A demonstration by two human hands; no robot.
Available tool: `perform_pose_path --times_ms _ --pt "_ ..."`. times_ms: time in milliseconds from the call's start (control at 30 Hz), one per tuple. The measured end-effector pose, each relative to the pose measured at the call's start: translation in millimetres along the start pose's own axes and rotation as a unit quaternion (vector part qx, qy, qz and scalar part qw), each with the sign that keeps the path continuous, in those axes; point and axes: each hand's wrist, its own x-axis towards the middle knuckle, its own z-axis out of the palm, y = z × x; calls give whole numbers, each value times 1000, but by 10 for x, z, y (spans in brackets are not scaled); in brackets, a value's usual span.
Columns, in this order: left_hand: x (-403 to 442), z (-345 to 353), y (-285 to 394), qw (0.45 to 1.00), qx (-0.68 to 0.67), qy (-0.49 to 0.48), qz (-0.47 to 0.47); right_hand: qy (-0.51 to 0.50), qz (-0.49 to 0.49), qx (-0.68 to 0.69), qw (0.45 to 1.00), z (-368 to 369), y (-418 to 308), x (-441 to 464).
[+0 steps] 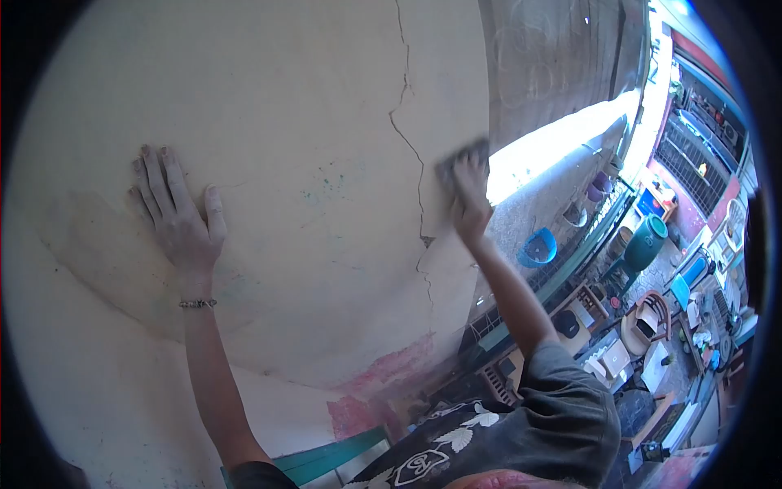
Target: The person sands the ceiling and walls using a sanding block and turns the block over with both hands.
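Observation:
My left hand lies flat on the pale plastered wall, fingers stretched upward and the thumb spread to the right. A bracelet circles that wrist. Farther right, near the wall's edge, my right hand is closed on a dark, flat block pressed to the wall. Motion smears the block and the fingers, so its exact kind is unclear; it resembles a sanding block. Between the hands, a jagged crack runs down the wall, nearer to my right hand, with a small chipped spot low on it.
Green specks and a pink patch mark the wall. A green board sits low in front. Down to the right are a blue hanging pot, a green drum, wooden chairs and clutter. Bright light enters beside the wall edge.

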Motion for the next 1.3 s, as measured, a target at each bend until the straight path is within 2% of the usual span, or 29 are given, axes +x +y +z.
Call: perform_pose_path --times_ms 67,100,200,267,400,433,467,500,533,600,633,667,733,800,833,867,900,967,1033,1100,1167,1300 --pt "7 -7 -5 1000 -2 -1 -1 -65 13 0 998 -115 91 -969" --pt "-1 -9 1 1000 -5 -3 0 -108 15 -3 994 -204 45 -1062" --pt "-31 -20 -14 1000 -4 -3 -5 -107 -59 52 991 -198 340 -820" --pt "-24 -25 -8 1000 -8 -4 -6 -77 -95 10 992 -167 263 101" --pt "-45 -25 -25 1000 -14 -3 -10 65 -37 48 996 178 27 2274" --pt "-40 -24 -22 1000 -15 -2 -11 20 16 -44 999 207 15 2720" --pt "-42 -22 -30 1000 -16 -2 -12 -5 44 -151 988 432 609 3267" --pt "-44 -21 -42 1000 -14 1 -15 58 -76 -53 994 354 193 3561" --pt "-40 -24 -40 1000 -14 2 -15 120 -191 43 973 256 -262 3845" --pt "-33 -19 -8 1000 -12 2 -14 111 -142 44 983 349 -127 3883" --pt "-32 -14 -6 1000 -8 1 -13 106 -113 41 987 366 -22 3849" --pt "-33 -7 -7 1000 -4 0 -11 -4 68 3 998 193 -272 3623" --pt "-20 22 -18 1000 -6 9 1 60 -92 30 994 310 9 2956" --pt "-25 25 -16 1000 -10 14 5 13 25 30 999 169 -108 2077" --pt "-22 28 -18 1000 -12 18 5 76 -28 71 994 198 -78 1706" --pt "-14 33 -17 1000 -15 21 9 63 -20 35 997 134 -70 1217" --pt "-12 40 -11 999 -18 25 11 50 38 25 998 85 -94 662" --pt "-21 44 -14 999 -25 31 15 6 67 3 998 -99 -111 -386" --pt "-51 49 -28 999 -32 18 23 -50 150 5 987 -239 -97 -1441" --pt "-80 68 -64 999 -31 14 25 -60 134 5 989 -312 -96 -1655" --pt "-112 76 -61 999 -31 15 28 -38 79 6 996 -207 -60 -1346" --pt "-127 77 -59 999 -28 19 26 58 -2 -3 998 180 -57 728"
